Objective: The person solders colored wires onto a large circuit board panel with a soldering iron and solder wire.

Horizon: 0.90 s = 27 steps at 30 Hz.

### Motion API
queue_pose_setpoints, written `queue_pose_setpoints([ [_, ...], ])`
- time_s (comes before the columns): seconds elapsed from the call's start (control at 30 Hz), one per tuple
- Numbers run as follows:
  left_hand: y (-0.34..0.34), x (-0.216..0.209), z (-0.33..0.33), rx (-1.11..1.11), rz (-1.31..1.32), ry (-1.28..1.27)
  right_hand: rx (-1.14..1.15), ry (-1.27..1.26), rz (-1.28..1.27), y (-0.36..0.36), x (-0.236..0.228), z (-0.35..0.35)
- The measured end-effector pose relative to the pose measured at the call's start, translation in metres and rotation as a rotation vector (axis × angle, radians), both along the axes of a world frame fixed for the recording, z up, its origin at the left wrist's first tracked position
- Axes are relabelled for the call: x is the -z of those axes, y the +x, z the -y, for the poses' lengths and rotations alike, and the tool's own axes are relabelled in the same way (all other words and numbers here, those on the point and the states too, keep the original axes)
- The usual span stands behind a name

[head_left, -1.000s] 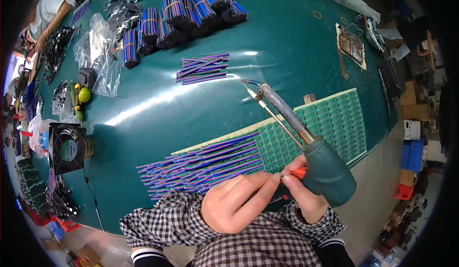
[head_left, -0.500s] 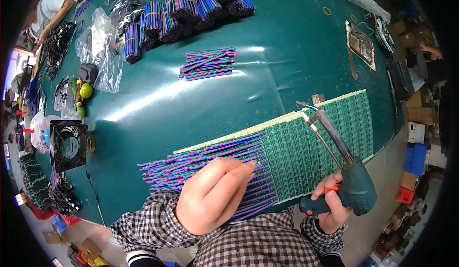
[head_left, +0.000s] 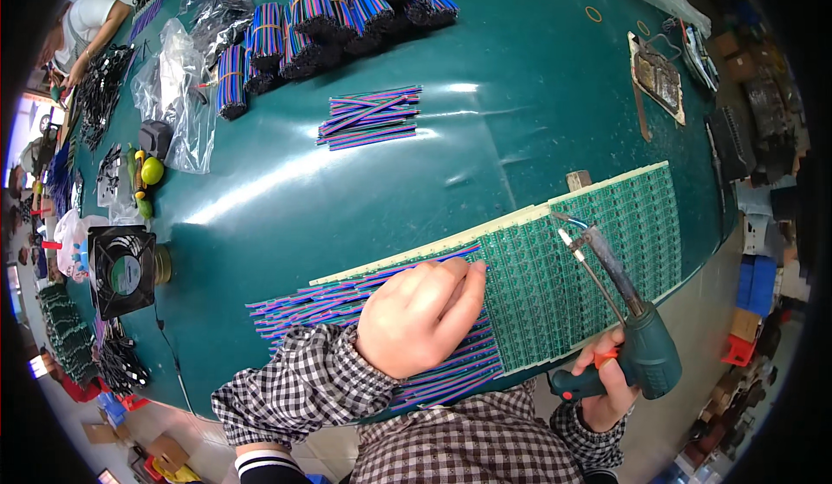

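Green bench (head_left: 537,120): circuit panel (head_left: 598,250), wire bundles (head_left: 347,7).

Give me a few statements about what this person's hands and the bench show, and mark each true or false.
1. The right hand grips a soldering gun with its tip over the green circuit board panel. True.
2. The left hand is lifted clear of the bench. False: it rests on the row of striped wires at the panel's edge.
3. A small black fan sits at the bench's left edge. True.
4. The bundled wires at the far side lie on the panel. False: they lie on the green mat, apart from it.
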State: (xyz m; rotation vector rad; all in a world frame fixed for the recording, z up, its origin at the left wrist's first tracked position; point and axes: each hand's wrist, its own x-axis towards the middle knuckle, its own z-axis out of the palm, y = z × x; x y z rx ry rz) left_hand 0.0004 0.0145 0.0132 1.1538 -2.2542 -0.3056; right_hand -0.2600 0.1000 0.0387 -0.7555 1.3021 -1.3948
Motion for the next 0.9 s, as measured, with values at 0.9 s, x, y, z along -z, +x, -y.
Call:
queue_pose_setpoints([
  [0.9,-0.001,0.011,0.004,0.001,0.081,-0.026,-0.151,0.194,-0.064,-0.015,-0.004,-0.025],
])
